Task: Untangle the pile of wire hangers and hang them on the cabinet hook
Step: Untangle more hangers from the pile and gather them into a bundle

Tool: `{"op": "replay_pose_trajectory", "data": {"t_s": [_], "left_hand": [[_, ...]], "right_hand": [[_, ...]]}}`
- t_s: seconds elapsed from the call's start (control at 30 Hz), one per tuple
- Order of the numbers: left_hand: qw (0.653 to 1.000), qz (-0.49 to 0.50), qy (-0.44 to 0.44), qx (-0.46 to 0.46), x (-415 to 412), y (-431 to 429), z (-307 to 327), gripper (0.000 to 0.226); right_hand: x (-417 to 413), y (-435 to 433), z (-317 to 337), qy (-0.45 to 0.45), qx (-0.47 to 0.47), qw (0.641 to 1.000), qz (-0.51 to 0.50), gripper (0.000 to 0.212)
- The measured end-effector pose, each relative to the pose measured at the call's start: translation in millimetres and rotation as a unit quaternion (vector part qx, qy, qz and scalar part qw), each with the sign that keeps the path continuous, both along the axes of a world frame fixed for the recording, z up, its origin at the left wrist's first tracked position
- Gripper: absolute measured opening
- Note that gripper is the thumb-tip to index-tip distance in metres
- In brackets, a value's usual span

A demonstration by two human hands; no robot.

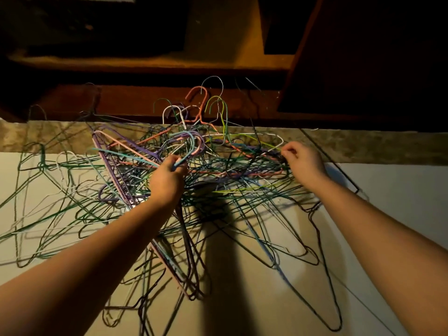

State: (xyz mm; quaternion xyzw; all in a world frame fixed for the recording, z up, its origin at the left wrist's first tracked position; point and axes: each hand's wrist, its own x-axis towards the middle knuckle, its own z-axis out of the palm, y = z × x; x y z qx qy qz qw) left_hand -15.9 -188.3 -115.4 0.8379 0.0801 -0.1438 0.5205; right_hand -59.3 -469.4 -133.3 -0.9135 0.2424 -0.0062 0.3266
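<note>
Gripping a bundle of hanger hooks (194,144) in the left hand (167,181) above the tangled hanger pile (242,167); pinching the pile's right edge with the right hand (304,163).

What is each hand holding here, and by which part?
The left hand grips a bundle of hangers by their hooks. The right hand pinches a wire at the right edge of the pile; which hanger cannot be told.

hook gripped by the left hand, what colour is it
Light blue hook, bundled with pink and purple ones; head view.
</note>
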Motion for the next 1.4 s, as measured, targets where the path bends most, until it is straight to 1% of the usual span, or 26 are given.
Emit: {"op": "replay_pose_trajectory", "data": {"t_s": [0.1,0.2,0.3,0.37,0.47,0.57,0.67,0.73,0.83,0.9,1.07,1.17,1.23,1.3,1.4], "left_hand": [[1.000,-0.012,0.008,0.006,-1,-2,-5,0.020],[1.000,-0.013,0.018,-0.004,-1,-3,-8,0.020],[1.000,-0.013,0.013,0.002,-2,-4,-7,0.011],[1.000,-0.013,0.006,0.003,-3,-4,-7,0.009],[1.000,-0.013,0.001,-0.006,-4,-4,-7,0.011],[1.000,-0.017,0.001,-0.001,-3,-3,-6,0.020],[1.000,-0.008,0.010,-0.019,-3,-2,-5,0.023],[1.000,-0.002,0.009,-0.025,-3,-2,-4,0.022],[1.000,-0.005,0.002,-0.017,-5,-3,-2,0.011],[1.000,-0.006,-0.002,-0.016,-6,-3,-2,0.009],[1.000,0.000,-0.001,-0.029,-7,-1,-4,0.011],[1.000,0.001,-0.008,-0.029,-9,0,-3,0.019],[1.000,-0.003,-0.011,-0.016,-9,-1,-2,0.014],[1.000,-0.002,-0.013,-0.011,-10,-1,-2,0.010],[1.000,-0.003,-0.007,-0.019,-11,0,-3,0.011]], "right_hand": [[-2,1,1,-0.013,-0.049,0.998,0.023,0.018],[-6,0,-1,-0.021,-0.043,0.997,0.055,0.021],[-8,0,-5,0.012,-0.061,0.994,0.093,0.018],[-6,2,-4,0.031,-0.097,0.989,0.104,0.020],[1,6,-1,0.001,-0.142,0.985,0.100,0.021],[6,13,6,-0.019,-0.126,0.990,0.063,0.022],[5,12,12,-0.032,-0.107,0.991,0.077,0.022],[5,8,16,-0.043,-0.101,0.989,0.099,0.022],[5,2,20,-0.047,-0.114,0.985,0.116,0.023],[3,-2,20,-0.053,-0.118,0.985,0.113,0.021],[-6,-20,19,-0.053,-0.076,0.992,0.082,0.019],[-15,-29,23,-0.052,-0.078,0.992,0.083,0.019],[-20,-31,25,-0.051,-0.080,0.993,0.072,0.019],[-23,-31,24,-0.045,-0.112,0.990,0.072,0.020],[-29,-25,24,-0.049,-0.125,0.989,0.064,0.019]]}}
